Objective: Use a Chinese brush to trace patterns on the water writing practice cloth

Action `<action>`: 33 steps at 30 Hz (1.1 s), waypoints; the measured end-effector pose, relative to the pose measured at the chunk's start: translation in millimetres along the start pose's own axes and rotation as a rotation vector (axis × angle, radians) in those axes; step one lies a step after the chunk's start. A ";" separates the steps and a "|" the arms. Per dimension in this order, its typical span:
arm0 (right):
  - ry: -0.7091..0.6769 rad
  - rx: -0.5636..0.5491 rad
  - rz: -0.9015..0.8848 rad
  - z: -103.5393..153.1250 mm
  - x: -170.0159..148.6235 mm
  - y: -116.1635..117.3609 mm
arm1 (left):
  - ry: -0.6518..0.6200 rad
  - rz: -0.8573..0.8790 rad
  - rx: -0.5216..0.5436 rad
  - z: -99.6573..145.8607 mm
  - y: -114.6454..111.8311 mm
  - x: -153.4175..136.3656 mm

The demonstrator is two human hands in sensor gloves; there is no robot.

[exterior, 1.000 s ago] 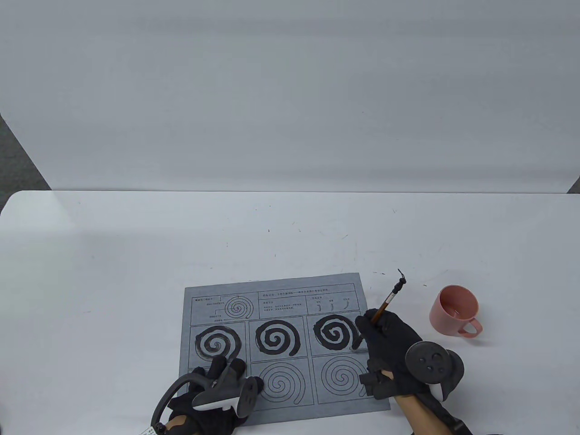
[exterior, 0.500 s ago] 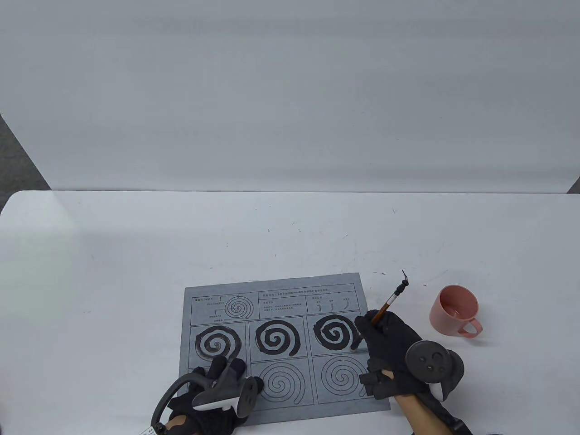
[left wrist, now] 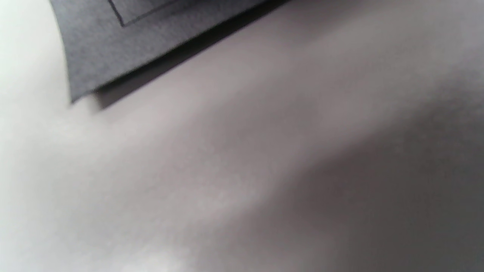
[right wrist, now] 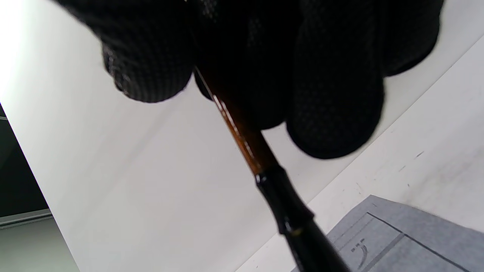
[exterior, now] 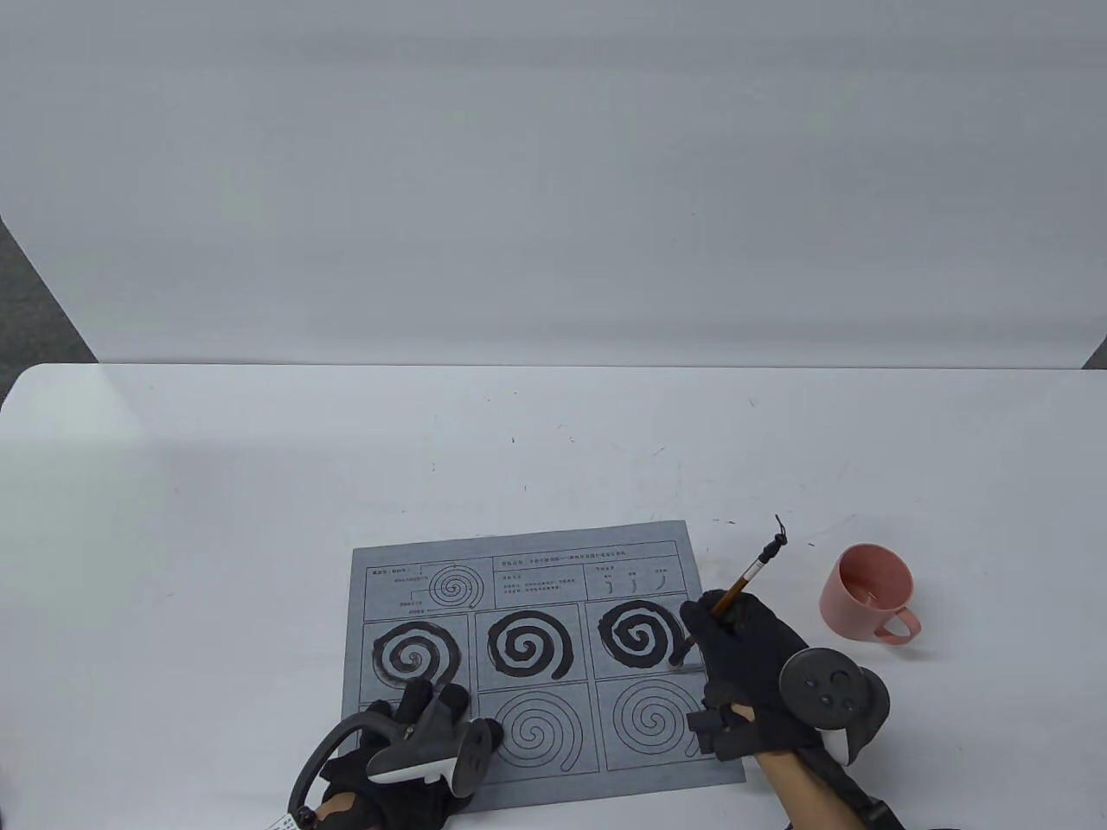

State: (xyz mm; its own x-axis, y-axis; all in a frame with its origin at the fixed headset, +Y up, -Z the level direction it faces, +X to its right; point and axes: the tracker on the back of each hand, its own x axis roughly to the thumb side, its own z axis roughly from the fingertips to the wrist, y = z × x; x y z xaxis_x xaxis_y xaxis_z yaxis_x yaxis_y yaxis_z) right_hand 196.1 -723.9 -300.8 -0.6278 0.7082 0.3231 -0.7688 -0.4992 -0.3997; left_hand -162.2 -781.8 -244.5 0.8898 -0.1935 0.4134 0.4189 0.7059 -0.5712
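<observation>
A grey water writing cloth lies near the table's front edge, with three spirals in its upper row painted black and outlined spirals below. My right hand grips a brown-handled Chinese brush at the cloth's right edge, beside the third black spiral. The brush shaft runs down from the gloved fingers in the right wrist view. My left hand rests on the cloth's lower left corner. The left wrist view shows only a cloth corner.
A pink cup with water stands on the white table to the right of the cloth. A white backdrop rises behind the table.
The brush's top end has tilted slightly to the right and my right hand has shifted a little right. The left hand has not moved.
</observation>
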 end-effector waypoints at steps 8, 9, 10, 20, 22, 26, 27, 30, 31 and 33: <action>0.017 -0.052 -0.052 -5.6 0.5 -13.9 | 0.000 0.000 0.000 0.0 0.0 0.0; 0.015 -0.060 -0.055 -6.4 0.6 -16.6 | 0.000 0.000 0.000 0.0 0.0 0.0; 0.014 -0.063 -0.056 -6.8 0.5 -18.0 | 0.000 0.000 0.000 0.0 0.0 0.0; -0.009 -0.096 -0.088 -9.4 2.4 -31.3 | -0.001 -0.002 0.002 -0.1 0.2 0.0; -0.020 -0.093 -0.089 -8.7 3.9 -31.7 | -0.005 -0.003 0.006 0.1 0.6 -0.1; -0.049 -0.071 -0.097 -6.8 9.6 -29.7 | -0.008 -0.004 0.013 0.3 1.6 -0.3; -0.061 -0.060 -0.095 -6.1 11.6 -28.5 | -0.010 -0.005 0.017 0.5 2.1 -0.2; -0.090 -0.044 -0.080 -4.7 15.6 -26.1 | -0.012 -0.006 0.024 0.5 2.5 -0.4; -0.102 -0.034 -0.072 -4.2 17.3 -25.0 | -0.011 -0.006 0.024 0.5 2.6 -0.1; -0.127 -0.025 -0.059 -3.0 20.0 -23.4 | -0.010 -0.006 0.028 0.7 3.1 -0.3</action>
State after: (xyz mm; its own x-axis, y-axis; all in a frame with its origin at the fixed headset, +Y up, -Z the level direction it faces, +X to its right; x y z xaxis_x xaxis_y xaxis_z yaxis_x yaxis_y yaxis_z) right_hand 201.8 -696.6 -287.5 -0.5930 0.6666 0.4517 -0.8027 -0.4447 -0.3975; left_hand -161.3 -779.1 -245.9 0.8854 -0.1911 0.4238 0.4188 0.7235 -0.5488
